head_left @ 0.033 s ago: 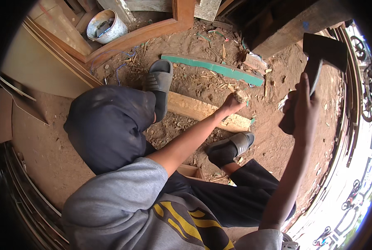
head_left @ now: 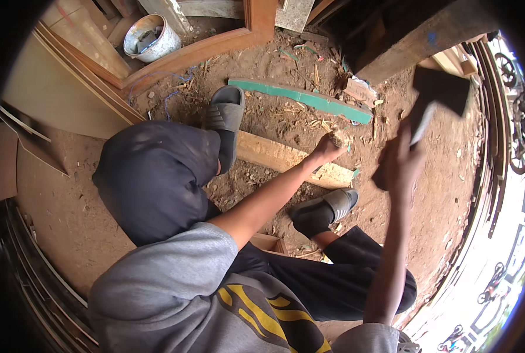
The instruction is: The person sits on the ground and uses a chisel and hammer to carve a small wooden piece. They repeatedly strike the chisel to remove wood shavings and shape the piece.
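My left hand is closed round an upright tool, apparently a chisel, with a frayed wooden top, over a pale board lying on the dirt. My right hand grips a broad, dark hammer-like tool, slightly blurred, raised to the right of the chisel; its exact kind is unclear. A long green-faced wooden strip lies beyond the board. My sandalled feet are at either end of the board.
A paint-stained bucket stands inside a wooden frame. Sheets of board lean at left. A heavy beam juts in at top right. Wood scraps litter the dirt. Motorbikes show at the bright right edge.
My right hand and the dark tool have swung left and downward, toward the chisel. My left hand has stayed in nearly the same place on it.
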Motion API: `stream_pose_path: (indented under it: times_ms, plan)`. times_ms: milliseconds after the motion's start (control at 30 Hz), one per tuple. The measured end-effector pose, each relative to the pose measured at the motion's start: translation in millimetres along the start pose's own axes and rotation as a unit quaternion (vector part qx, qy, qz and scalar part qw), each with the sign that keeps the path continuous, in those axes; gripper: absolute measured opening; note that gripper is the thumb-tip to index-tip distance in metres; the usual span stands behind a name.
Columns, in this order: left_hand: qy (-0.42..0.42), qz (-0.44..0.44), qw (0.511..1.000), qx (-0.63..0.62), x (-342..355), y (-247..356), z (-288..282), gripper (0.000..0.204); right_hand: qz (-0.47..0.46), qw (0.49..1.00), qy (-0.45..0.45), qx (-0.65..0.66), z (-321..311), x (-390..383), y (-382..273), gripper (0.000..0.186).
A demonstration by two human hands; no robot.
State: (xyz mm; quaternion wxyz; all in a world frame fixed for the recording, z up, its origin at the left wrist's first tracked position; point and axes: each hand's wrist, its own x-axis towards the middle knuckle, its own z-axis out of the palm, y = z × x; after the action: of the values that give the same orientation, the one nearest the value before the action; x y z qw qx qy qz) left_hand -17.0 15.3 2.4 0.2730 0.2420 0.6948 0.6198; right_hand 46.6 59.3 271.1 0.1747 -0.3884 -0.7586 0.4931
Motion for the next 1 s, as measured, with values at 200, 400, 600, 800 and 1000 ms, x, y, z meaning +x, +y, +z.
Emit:
stream_pose_path:
  times_ms: [200, 400, 600, 800, 1000]
  plan:
    - [0.008, 0.036, 0.999, 0.025, -5.7, 9.7, 5.3, 0.034, 0.286, 0.941, -0.182, -0.008, 11.1, -16.6, 91.3, 0.029]
    - [-0.025, -0.045, 0.999, -0.014, 1.7, 20.0, 5.9, 0.022, 0.341, 0.928, -0.119, 0.088, -5.2, -47.3, 124.0, 0.029]
    - [-0.021, -0.246, 0.969, 0.007, 48.0, -35.4, 14.1, 0.023, 0.394, 0.91, -0.103, 0.07, -12.4, -67.5, 174.2, 0.033]
    - [-0.036, -0.299, 0.95, -0.088, 53.7, -33.1, 15.4, 0.019, 0.428, 0.892, -0.117, 0.086, 5.5, -65.3, 227.5, 0.028]
    - [-0.161, -0.184, 0.961, 0.133, 49.7, -7.9, -11.0, 0.021, 0.392, 0.909, -0.14, 0.031, 18.1, -65.7, 221.8, 0.028]
